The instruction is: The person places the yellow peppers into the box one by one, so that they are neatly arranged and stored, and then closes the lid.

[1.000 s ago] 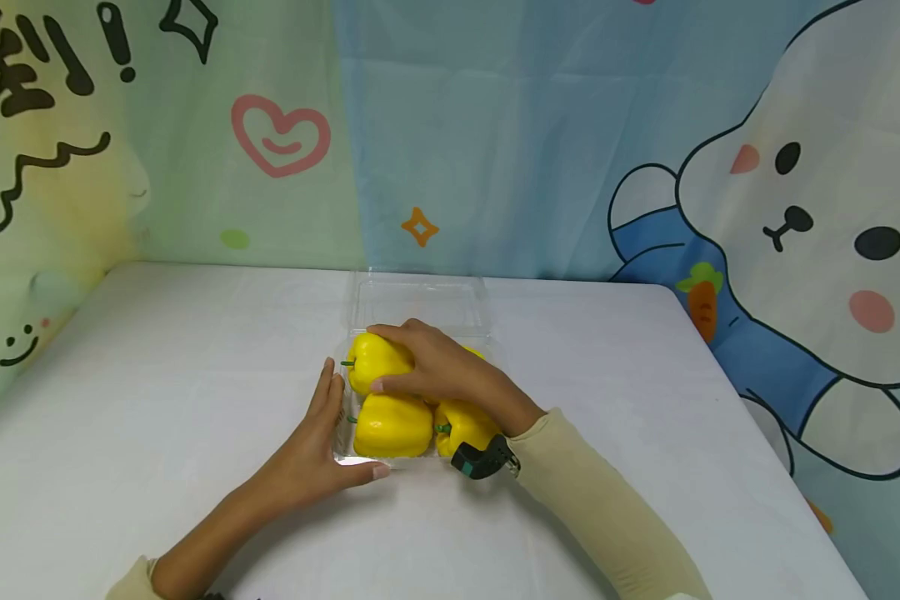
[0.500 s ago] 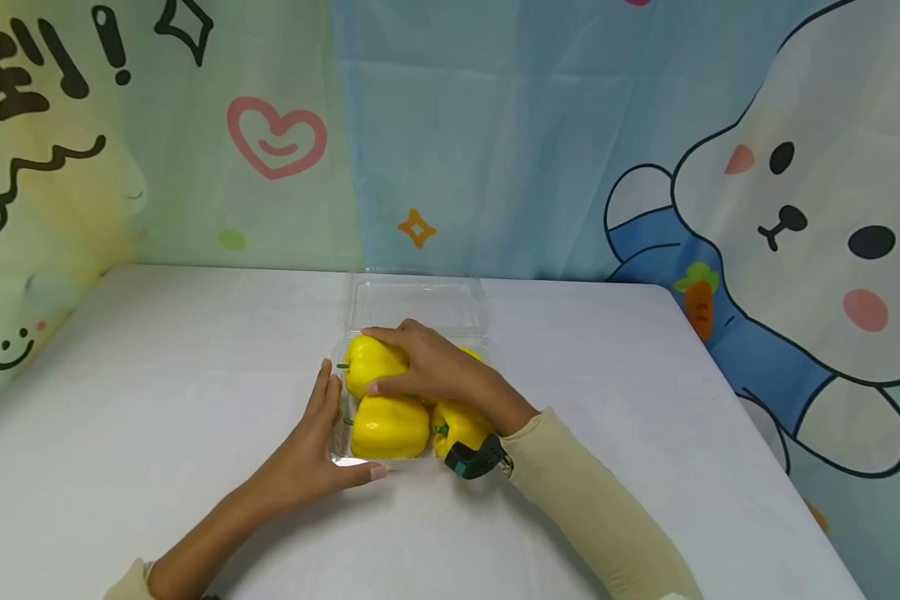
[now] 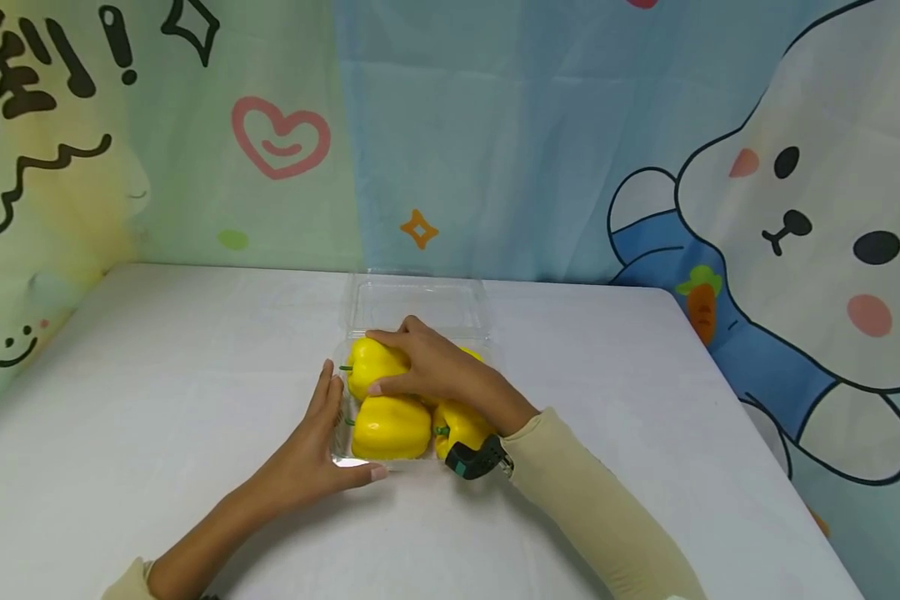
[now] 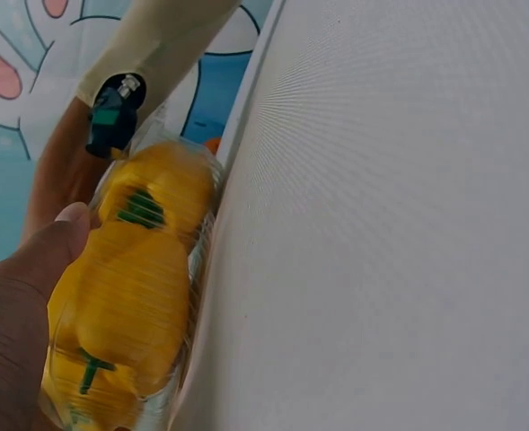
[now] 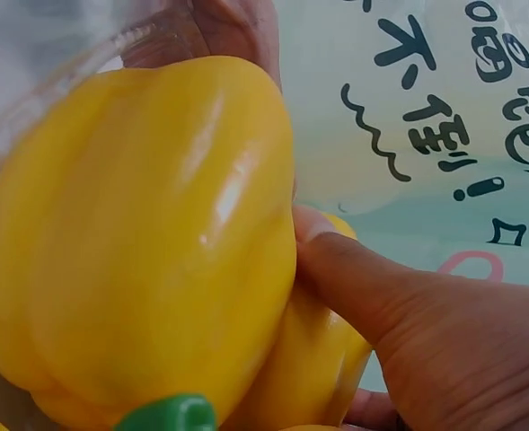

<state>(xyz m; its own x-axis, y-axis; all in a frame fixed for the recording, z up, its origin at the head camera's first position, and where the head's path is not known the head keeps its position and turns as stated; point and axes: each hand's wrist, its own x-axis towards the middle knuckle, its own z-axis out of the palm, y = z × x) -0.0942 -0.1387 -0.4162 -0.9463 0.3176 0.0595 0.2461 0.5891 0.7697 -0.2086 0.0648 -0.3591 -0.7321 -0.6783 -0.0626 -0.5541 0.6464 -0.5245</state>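
Several yellow bell peppers sit in a clear plastic clamshell box (image 3: 345, 460) at the table's middle. My right hand (image 3: 437, 363) grips the back-left bell pepper (image 3: 366, 367) from above, thumb on its near side and fingers over its far side. In front of it lies another bell pepper (image 3: 392, 428), with a third bell pepper (image 3: 465, 425) to its right. Most of a further pepper at the back right is hidden under the right hand. My left hand (image 3: 311, 446) rests against the box's left front corner, its fingers straight along the side and its thumb (image 4: 44, 256) along the front.
The box's clear lid (image 3: 418, 303) is folded back toward the far edge of the white table (image 3: 195, 375). A printed cloth backdrop (image 3: 495, 150) hangs right behind the table and along its sides. A black wrist device (image 3: 476, 458) sits beside the front-right pepper.
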